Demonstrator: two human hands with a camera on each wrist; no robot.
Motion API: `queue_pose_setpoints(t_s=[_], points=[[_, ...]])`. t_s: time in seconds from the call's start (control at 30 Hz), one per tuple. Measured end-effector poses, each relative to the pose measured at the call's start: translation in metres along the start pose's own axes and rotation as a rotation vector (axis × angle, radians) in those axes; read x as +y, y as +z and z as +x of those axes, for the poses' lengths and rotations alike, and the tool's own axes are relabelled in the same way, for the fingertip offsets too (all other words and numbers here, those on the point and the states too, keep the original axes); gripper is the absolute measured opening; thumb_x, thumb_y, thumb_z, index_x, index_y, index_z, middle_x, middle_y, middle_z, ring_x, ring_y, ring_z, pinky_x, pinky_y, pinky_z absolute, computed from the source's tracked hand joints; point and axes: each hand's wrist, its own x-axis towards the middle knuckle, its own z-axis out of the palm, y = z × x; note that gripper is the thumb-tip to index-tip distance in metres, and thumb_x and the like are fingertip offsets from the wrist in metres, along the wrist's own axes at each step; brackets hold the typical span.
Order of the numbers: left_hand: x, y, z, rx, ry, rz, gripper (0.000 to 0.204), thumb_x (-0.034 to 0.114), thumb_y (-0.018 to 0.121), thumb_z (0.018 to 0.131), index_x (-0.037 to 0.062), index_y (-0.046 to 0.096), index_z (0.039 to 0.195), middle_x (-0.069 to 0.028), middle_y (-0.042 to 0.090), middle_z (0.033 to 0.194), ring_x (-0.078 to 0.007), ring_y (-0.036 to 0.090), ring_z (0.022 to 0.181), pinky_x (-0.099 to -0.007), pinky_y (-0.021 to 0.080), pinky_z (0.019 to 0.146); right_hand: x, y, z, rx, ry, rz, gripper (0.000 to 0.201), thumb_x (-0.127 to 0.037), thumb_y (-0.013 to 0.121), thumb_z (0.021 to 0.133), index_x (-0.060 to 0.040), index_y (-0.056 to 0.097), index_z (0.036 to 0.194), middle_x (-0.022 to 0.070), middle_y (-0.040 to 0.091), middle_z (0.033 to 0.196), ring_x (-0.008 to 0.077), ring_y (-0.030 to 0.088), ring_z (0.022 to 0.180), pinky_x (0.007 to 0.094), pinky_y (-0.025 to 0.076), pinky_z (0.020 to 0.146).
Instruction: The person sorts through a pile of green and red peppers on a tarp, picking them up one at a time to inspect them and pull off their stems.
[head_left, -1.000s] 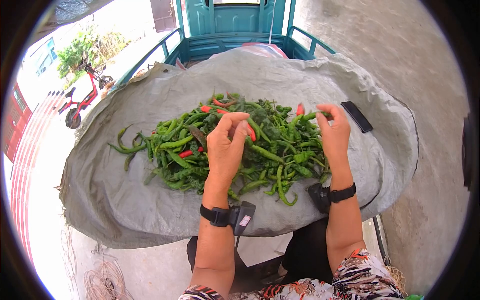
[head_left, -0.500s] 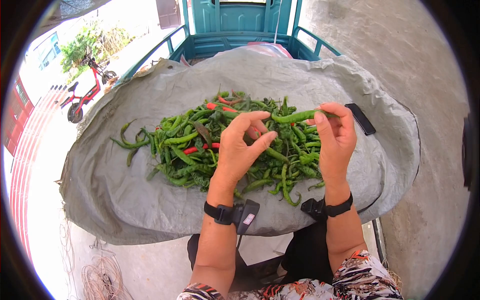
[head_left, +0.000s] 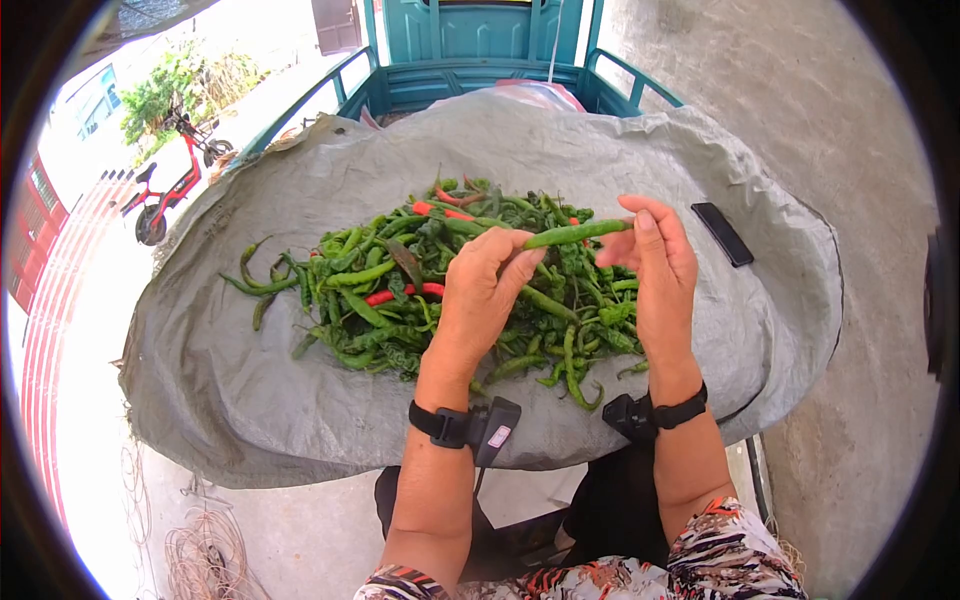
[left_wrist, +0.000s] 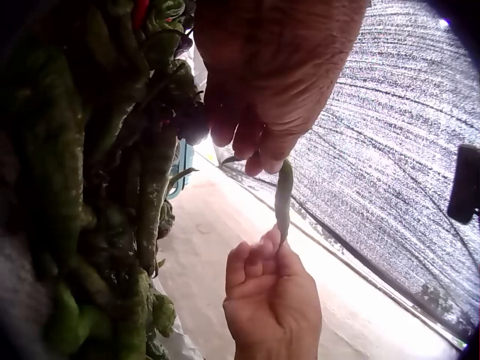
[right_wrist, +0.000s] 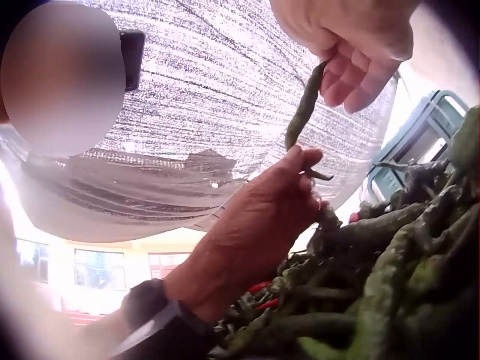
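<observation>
One green chili pepper is stretched between the two hands, above a pile of mostly green peppers. The left hand pinches its left end between thumb and fingers. At its other end, the right hand pinches the tip with thumb and forefinger. In the left wrist view the pepper runs from the left hand to the right hand. The right wrist view has the left hand below and the right hand above, the pepper between them.
The pile lies on a grey sheet, with a few red peppers in it. A black phone lies at the sheet's right side. Behind stands a teal cart frame. Coiled wire lies on the ground at lower left.
The right hand has come up from the pile's right side with a green pepper and moved it toward the left hand. The left hand's fingers have closed on the pepper's left end.
</observation>
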Motion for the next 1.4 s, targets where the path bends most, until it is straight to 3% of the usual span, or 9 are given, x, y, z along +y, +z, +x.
queue_pose_setpoints(t_s=[0.33, 0.53, 0.57, 0.67, 0.87, 0.97, 1.17, 1.27, 1.4], points=[[0.004, 0.003, 0.0, 0.137, -0.017, -0.116, 0.017, 0.007, 0.069, 0.09, 0.0049, 0.068, 0.107, -0.0047, 0.065, 0.075, -0.0124, 0.059, 0.065, -0.0277, 0.047, 0.063, 0.024, -0.029, 0.022, 0.389, 0.047, 0.122, 0.026, -0.018, 0.052, 0.101, 0.0013, 0.056, 0.119, 0.0097, 0.064, 0.099, 0.0134, 0.063, 0.083, 0.0296, 0.054, 0.072], [0.002, 0.003, 0.0, 0.13, -0.015, -0.105, 0.016, 0.005, 0.066, 0.09, 0.0045, 0.068, 0.105, -0.0052, 0.065, 0.075, -0.0123, 0.06, 0.066, -0.0277, 0.047, 0.063, 0.055, -0.046, 0.017, -0.057, 0.006, -1.118, 0.042, -0.024, 0.07, 0.083, -0.0084, 0.059, 0.12, 0.0119, 0.063, 0.105, 0.0302, 0.063, 0.088, 0.0448, 0.049, 0.084], [0.003, 0.002, 0.0, 0.125, -0.021, -0.106, 0.015, 0.004, 0.066, 0.09, 0.0044, 0.068, 0.105, -0.0052, 0.065, 0.075, -0.0123, 0.06, 0.066, -0.0277, 0.047, 0.062, 0.059, -0.042, 0.014, 0.039, -0.062, -1.032, 0.031, -0.026, 0.071, 0.08, -0.0131, 0.067, 0.109, 0.0122, 0.065, 0.097, 0.0339, 0.062, 0.089, 0.0471, 0.048, 0.086], [0.005, 0.0, -0.002, 0.06, -0.091, -0.124, 0.016, 0.009, 0.064, 0.094, 0.0024, 0.067, 0.108, -0.0001, 0.064, 0.082, -0.0081, 0.058, 0.078, -0.0255, 0.047, 0.074, 0.017, -0.019, 0.008, -0.217, 0.09, -1.259, 0.021, -0.028, 0.07, 0.081, -0.0101, 0.072, 0.093, 0.0113, 0.066, 0.087, 0.0332, 0.063, 0.088, 0.0458, 0.049, 0.083], [0.004, 0.001, -0.002, 0.051, -0.091, -0.108, 0.014, 0.009, 0.064, 0.094, 0.0019, 0.067, 0.106, -0.0005, 0.064, 0.081, -0.0077, 0.057, 0.076, -0.0251, 0.047, 0.073, 0.03, -0.027, 0.007, -0.28, 0.081, -1.192, 0.024, -0.031, 0.069, 0.083, -0.007, 0.071, 0.086, 0.0126, 0.069, 0.082, 0.0357, 0.064, 0.078, 0.0449, 0.05, 0.071], [0.002, -0.001, -0.002, 0.029, -0.076, -0.069, 0.022, 0.006, 0.064, 0.093, 0.0031, 0.065, 0.114, -0.0008, 0.065, 0.084, -0.0087, 0.058, 0.076, -0.0265, 0.048, 0.073, 0.027, -0.021, 0.009, -0.06, 0.075, -0.91, 0.026, -0.03, 0.069, 0.087, -0.0044, 0.069, 0.089, 0.0107, 0.067, 0.076, 0.0275, 0.064, 0.07, 0.0398, 0.048, 0.065], [0.006, 0.001, -0.001, 0.037, -0.064, -0.134, 0.063, -0.002, 0.063, 0.088, 0.0104, 0.044, 0.148, -0.0013, 0.064, 0.086, -0.01, 0.06, 0.076, -0.0264, 0.05, 0.073, 0.0, -0.006, 0.001, -0.289, 0.097, -0.289, 0.025, -0.025, 0.064, 0.096, -0.0021, 0.065, 0.088, -0.0019, 0.058, 0.071, 0.0055, 0.053, 0.065, 0.0241, 0.043, 0.059], [-0.001, 0.003, 0.0, 0.033, -0.003, -0.07, 0.071, -0.006, 0.066, 0.084, 0.0111, 0.042, 0.149, -0.0042, 0.063, 0.082, -0.0113, 0.057, 0.067, -0.0269, 0.048, 0.066, -0.006, -0.002, -0.003, -0.369, 0.16, -0.109, 0.025, -0.025, 0.063, 0.098, -0.0022, 0.067, 0.089, -0.0024, 0.06, 0.074, 0.0045, 0.052, 0.063, 0.0215, 0.041, 0.058], [0.005, 0.003, -0.001, 0.045, -0.053, -0.179, 0.071, -0.003, 0.063, 0.087, 0.0117, 0.038, 0.152, -0.0025, 0.063, 0.086, -0.0092, 0.059, 0.075, -0.0258, 0.049, 0.072, 0.009, -0.01, 0.006, -0.098, 0.113, -0.14, 0.027, -0.028, 0.062, 0.098, -0.0018, 0.067, 0.091, -0.0004, 0.061, 0.075, 0.0052, 0.053, 0.063, 0.0219, 0.043, 0.059]])
